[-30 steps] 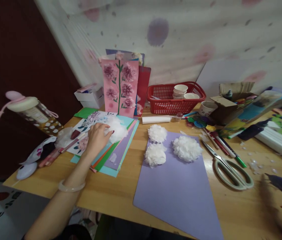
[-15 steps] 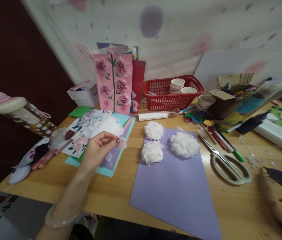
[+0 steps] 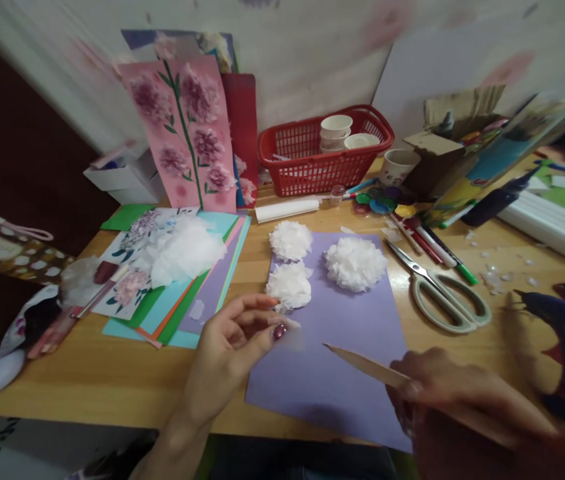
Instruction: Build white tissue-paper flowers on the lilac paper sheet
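My left hand [image 3: 235, 353] pinches a small translucent piece of white tissue paper [image 3: 293, 327] between thumb and fingers, over the purple sheet [image 3: 332, 407]. My right hand [image 3: 442, 387] is closed around a light wooden pencil [image 3: 369, 365], its tip aimed left toward the tissue but apart from it. Three fluffy white paper flowers lie at the top of the purple sheet: an upper left one [image 3: 290, 241], a lower left one [image 3: 289, 285] and a larger one at the right [image 3: 355, 264].
Scissors [image 3: 439, 293] and a glue gun [image 3: 562, 340] with a red light lie at the right. A white tissue heap [image 3: 185, 250] rests on coloured papers [image 3: 212, 297] at the left. Behind stand a red basket [image 3: 307, 177] with cups and a pink flower picture [image 3: 182, 133].
My left hand has carried the tissue piece right, from the coloured papers to over the purple sheet. My right hand has come into view with the pencil. The camera view has shifted.
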Available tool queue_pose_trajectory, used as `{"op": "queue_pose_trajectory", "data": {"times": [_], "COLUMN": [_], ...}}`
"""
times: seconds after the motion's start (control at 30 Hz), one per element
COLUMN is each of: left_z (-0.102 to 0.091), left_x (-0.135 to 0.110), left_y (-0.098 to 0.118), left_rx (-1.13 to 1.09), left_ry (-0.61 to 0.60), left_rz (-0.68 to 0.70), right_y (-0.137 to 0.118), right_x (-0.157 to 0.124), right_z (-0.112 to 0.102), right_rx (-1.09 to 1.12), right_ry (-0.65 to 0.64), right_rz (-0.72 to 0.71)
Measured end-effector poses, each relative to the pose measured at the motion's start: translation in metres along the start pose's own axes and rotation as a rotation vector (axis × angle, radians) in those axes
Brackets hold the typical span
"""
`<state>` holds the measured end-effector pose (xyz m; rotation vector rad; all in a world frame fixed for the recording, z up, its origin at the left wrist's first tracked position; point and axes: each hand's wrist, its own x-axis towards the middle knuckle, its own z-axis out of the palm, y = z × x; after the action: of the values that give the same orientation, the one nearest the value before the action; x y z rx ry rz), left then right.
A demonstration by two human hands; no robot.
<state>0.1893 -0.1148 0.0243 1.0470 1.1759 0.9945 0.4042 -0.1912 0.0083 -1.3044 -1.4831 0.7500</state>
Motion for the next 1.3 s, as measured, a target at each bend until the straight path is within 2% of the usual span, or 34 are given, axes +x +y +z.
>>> {"op": "queue_pose_trajectory", "data": {"times": [0.13,0.27,0.67,0.93,1.0,1.13,1.17,1.3], "left_z": [0.011,0.02,0.019,0.013,0.013,0.011,0.011,0.011], "left_x": [-0.001,-0.002,-0.01,-0.014,-0.014,-0.012,-0.012,-0.012], "left_y": [-0.001,-0.005,-0.002,-0.003,-0.004,-0.005,-0.006,-0.009], "left_rx": [0.049,0.136,0.348,0.264,0.236,0.193,0.192,0.22], "left_ry": [-0.059,-0.081,-0.152,-0.212,-0.216,-0.247,-0.254,-0.264], "left_rz": [-0.041,-0.045,-0.056,-0.099,-0.11,-0.076,-0.066,-0.058], "right_y": [0.011,0.013,0.012,0.01,0.008,0.005,0.006,0.012], "right_x": [0.01,0.016,0.019,0.021,0.021,0.025,0.027,0.028], "right_z": [0.001,0.003,0.004,0.007,0.007,0.007,0.007,0.008], "right_rx": [0.157,0.271,0.343,0.349,0.353,0.403,0.427,0.55], "right_ry": [0.099,0.116,0.119,0.114,0.152,0.335,0.346,0.179], "right_rz": [0.207,0.328,0.368,0.355,0.36,0.334,0.327,0.349]}}
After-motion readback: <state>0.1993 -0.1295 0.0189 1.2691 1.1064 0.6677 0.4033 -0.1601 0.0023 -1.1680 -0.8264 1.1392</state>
